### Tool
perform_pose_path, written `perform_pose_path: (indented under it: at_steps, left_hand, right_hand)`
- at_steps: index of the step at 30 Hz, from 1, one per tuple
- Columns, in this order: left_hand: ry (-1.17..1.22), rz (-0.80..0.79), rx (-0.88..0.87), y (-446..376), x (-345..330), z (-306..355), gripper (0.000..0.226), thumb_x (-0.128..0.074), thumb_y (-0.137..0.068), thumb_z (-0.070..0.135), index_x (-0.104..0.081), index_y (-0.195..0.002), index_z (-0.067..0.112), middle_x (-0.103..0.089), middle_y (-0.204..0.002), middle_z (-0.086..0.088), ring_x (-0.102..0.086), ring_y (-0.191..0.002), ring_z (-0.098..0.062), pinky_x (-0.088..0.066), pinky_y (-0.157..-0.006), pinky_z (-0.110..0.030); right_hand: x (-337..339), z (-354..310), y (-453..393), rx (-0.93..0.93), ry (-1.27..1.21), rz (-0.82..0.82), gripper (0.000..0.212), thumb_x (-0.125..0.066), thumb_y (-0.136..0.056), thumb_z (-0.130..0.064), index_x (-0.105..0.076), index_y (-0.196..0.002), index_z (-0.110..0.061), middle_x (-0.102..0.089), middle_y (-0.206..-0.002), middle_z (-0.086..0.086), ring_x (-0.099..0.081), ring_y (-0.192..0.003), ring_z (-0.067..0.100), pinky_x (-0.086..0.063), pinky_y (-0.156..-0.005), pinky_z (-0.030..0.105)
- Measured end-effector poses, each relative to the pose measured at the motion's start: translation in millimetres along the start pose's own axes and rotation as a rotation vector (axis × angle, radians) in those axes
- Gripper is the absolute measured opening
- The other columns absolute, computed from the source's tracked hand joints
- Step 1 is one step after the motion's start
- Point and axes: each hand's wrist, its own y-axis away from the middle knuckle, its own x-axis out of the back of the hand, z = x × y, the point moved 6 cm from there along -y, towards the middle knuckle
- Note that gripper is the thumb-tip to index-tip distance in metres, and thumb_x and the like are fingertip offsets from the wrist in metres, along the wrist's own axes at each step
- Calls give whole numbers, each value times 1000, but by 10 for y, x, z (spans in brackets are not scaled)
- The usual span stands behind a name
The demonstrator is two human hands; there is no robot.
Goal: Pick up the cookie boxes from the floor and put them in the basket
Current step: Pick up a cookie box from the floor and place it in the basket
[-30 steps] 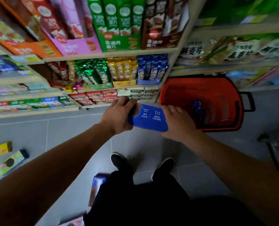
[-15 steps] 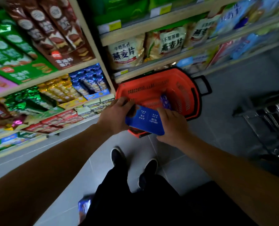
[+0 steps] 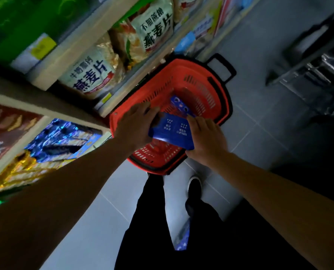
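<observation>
The person holds a blue cookie box (image 3: 171, 131) with both hands, right over the red basket (image 3: 218, 115). The left hand (image 3: 135, 125) grips the box's left end, with the fingers curled around it. The right hand (image 3: 205, 141) grips the right end, thumb on top. The box has small white writing on it and lies nearly flat.

The basket sits on the grey floor (image 3: 96, 221), close to the shelves (image 3: 84, 41). Another blue box (image 3: 179, 105) already lies inside the basket, just past the held one. The basket has a black handle (image 3: 223, 67) at its far end.

Big bags of oats (image 3: 154, 28) stand on the shelf next to the basket. The person's black shoe (image 3: 194, 186) stands just behind the basket. Something blue (image 3: 182, 238) lies on the floor by the person's leg, partly hidden.
</observation>
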Motion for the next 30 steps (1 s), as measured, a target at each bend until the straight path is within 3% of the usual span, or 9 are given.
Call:
perform_pose_path:
  at_steps: [9,16,19,21,24,26,28,30]
  left_hand:
    - [-76,-55,-227,-973,-536,-330,86,-79,-56,20,-45,-135,16,-48,-126,-11,-47,-118,-35,-47,-93,-46]
    - [-206,-94,-231,-1778,-1318,-457,76,-76,-60,18,-46,-130,17,-48,-124,-8,-45,-117,-33,-44,-92,-46]
    - [-241,-96,-250,-2124,-1762,-534,60,-62,-70,18,-47,-128,15,-50,-123,-8,-45,-119,-34,-42,-93,-44]
    - [-254,-95,-270,-2328,-1993,-534,52,-42,-76,23,-47,-127,13,-51,-120,-9,-45,-118,-34,-40,-94,-44]
    - [-297,-165,-289,-2676,-2450,-562,70,-9,-77,35,-46,-130,8,-52,-121,-14,-45,-117,-36,-37,-99,-46]
    - [-331,-162,-308,-2825,-2664,-587,78,2,-77,34,-45,-133,6,-52,-125,-15,-45,-118,-37,-37,-101,-48]
    - [-383,-140,-349,-2908,-2875,-625,69,-9,-81,32,-48,-132,9,-55,-127,-13,-48,-120,-33,-35,-104,-43]
    - [-466,-115,-410,-2987,-3132,-695,53,-39,-76,26,-58,-124,14,-61,-121,-9,-56,-115,-27,-31,-102,-35]
  right_hand:
    - [-660,152,-707,-218,-112,-36,106,-83,-65,-49,-24,-145,-15,-44,-136,6,-47,-122,27,-42,-102,42]
    - [-1412,507,-1458,-235,-126,-132,107,-80,-69,-51,-18,-147,-12,-40,-140,9,-45,-127,30,-42,-102,43]
    - [-1826,687,-1818,-229,-92,-197,113,-79,-71,-51,-10,-150,-11,-35,-145,10,-42,-129,31,-42,-102,43]
    - [-2063,788,-2004,-233,-64,-221,114,-79,-71,-51,-8,-151,-10,-33,-146,10,-42,-129,31,-43,-101,43]
    - [-2519,945,-2295,-274,-66,-267,115,-79,-74,-48,-4,-151,-11,-26,-150,11,-39,-132,33,-44,-98,43]
    - [-2801,999,-2451,-297,-72,-315,115,-77,-76,-48,0,-152,-10,-20,-155,13,-35,-136,34,-46,-96,44]
    - [-3047,1044,-2581,-310,-61,-338,114,-75,-80,-46,3,-153,-9,-15,-158,14,-29,-140,36,-46,-97,44]
    - [-3280,1078,-2727,-301,-31,-312,108,-73,-83,-41,1,-153,-7,-16,-157,17,-28,-141,37,-43,-101,43]
